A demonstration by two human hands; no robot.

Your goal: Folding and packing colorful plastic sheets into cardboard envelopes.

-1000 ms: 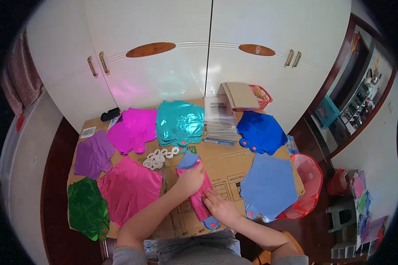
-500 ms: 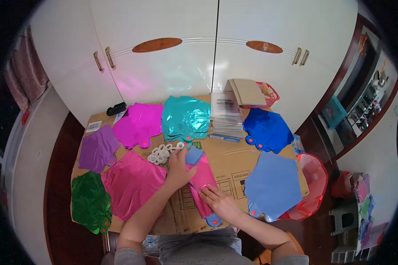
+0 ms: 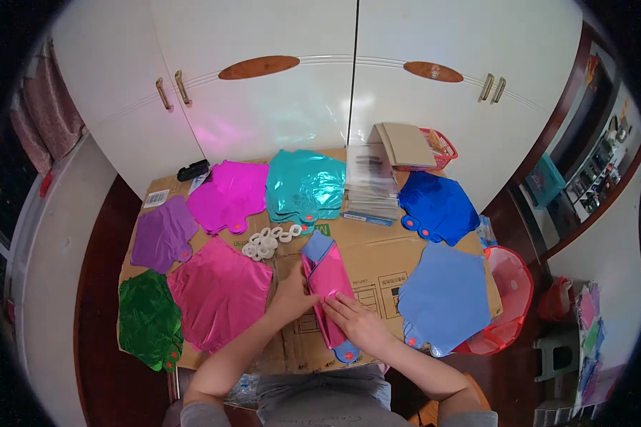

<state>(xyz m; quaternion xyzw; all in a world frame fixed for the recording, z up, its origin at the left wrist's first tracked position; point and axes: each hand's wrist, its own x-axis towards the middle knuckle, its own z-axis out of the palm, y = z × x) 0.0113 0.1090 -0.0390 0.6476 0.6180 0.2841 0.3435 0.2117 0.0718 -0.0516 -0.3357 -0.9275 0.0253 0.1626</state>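
Currently pink foil bundle (image 3: 328, 275) folded narrow, blue-ended; right hand (image 3: 355, 322) flat atop, left hand (image 3: 293, 297) grip unclear.

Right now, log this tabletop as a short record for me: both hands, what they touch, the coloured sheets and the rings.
Left hand: at the bundle's left edge
Right hand: resting on the bundle, fingers extended
Folded bundle: pink, light blue showing at both ends
Left side: green sheets, purple sheets, pink sheets, magenta sheets
Back: teal sheets
Right side: dark blue sheets, light blue sheets
White rings: loosely heaped in front of teal sheets
Surface: cardboard
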